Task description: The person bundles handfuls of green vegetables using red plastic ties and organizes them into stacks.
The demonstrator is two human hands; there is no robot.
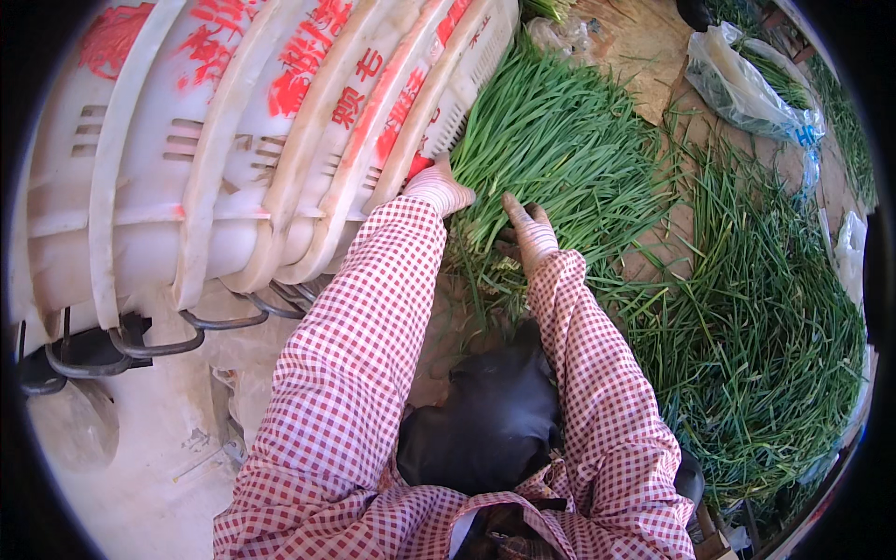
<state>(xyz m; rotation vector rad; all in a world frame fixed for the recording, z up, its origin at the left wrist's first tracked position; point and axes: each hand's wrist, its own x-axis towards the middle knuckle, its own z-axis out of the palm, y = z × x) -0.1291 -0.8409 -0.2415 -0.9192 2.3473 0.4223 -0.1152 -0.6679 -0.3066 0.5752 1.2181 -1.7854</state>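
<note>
Crowding the floor's (682,229) left side, white baskets (245,149) flank the greens (560,140); a loose heap (756,345) sprawls right — left hand (441,189) at the greens' near end, grip unclear — right hand (532,231) touching stalks, thumb and fingers parted.

Bright, diffuse light fills most of the view, strongest on the pale floor (177,439) at the lower left, which washes out almost to white. The nested white plastic crates (149,196) are also bright, with soft grey shading between their ribs. Glare whitens the clear plastic bag (737,79), while the black trousers (481,420) sink into shadow. The garlic chives (560,149) look fairly crisp; toward the black circular rim, fisheye distortion bends straight edges and detail softens
</note>
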